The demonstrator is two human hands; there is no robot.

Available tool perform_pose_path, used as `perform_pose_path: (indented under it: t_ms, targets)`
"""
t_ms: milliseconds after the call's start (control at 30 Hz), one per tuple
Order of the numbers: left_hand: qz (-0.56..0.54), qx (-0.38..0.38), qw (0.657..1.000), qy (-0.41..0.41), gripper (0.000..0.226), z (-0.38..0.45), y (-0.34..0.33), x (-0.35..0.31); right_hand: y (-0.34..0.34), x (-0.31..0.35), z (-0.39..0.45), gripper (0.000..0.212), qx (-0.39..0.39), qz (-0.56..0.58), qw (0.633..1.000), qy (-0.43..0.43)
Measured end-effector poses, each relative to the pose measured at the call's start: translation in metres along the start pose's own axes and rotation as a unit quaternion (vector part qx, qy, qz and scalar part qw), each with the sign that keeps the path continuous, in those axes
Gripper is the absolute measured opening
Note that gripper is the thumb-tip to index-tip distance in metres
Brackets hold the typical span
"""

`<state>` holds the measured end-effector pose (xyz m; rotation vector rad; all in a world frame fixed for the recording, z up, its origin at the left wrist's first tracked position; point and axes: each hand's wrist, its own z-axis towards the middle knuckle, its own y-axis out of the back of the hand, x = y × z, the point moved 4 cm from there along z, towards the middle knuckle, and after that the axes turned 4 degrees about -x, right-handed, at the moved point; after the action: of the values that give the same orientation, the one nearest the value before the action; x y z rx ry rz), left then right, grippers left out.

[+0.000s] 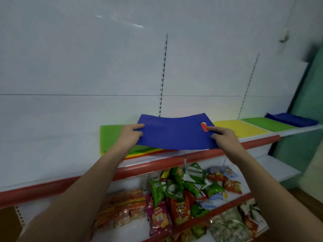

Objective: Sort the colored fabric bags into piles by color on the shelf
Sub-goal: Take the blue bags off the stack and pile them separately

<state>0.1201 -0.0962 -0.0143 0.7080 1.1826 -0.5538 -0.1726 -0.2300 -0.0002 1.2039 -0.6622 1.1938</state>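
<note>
Both hands (133, 135) (221, 137) pinch the blue bag's (174, 132) side edges.

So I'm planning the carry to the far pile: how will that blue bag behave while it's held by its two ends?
Probably floppy: the blue bag sags in the middle between the left hand and right hand. Likely light, since a fingertip grip holds it. It looks thin, so it may droop further.

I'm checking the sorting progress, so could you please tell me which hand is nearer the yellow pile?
Right. The right hand grips the blue bag beside the yellow pile; the left hand grips its far edge.
</note>
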Motion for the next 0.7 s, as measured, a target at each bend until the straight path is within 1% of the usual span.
perform_pose_path:
  t_ms: [67,233,367,500,700]
  targets:
    - [-0.018,0.026,1.0,0.003,0.046,-0.002,-0.024,-0.006,0.027,-0.01,-0.004,0.038,-0.019,0.002,1.0,-0.015]
    - [-0.02,0.106,0.994,-0.003,0.057,-0.015,-0.101,-0.019,0.1,-0.041,-0.014,0.04,-0.076,0.008,0.996,-0.037]
    - [-0.034,0.146,0.989,-0.002,0.056,-0.027,-0.17,-0.028,0.164,-0.076,-0.018,0.038,-0.096,0.011,0.994,-0.06]
    - [-0.034,0.167,0.985,-0.004,0.054,-0.051,-0.242,-0.041,0.232,-0.112,-0.017,0.039,-0.106,0.013,0.991,-0.08]
    - [-0.07,0.234,0.969,0.031,0.057,-0.08,-0.354,-0.059,0.332,-0.152,-0.026,0.042,-0.15,-0.003,0.983,-0.102]
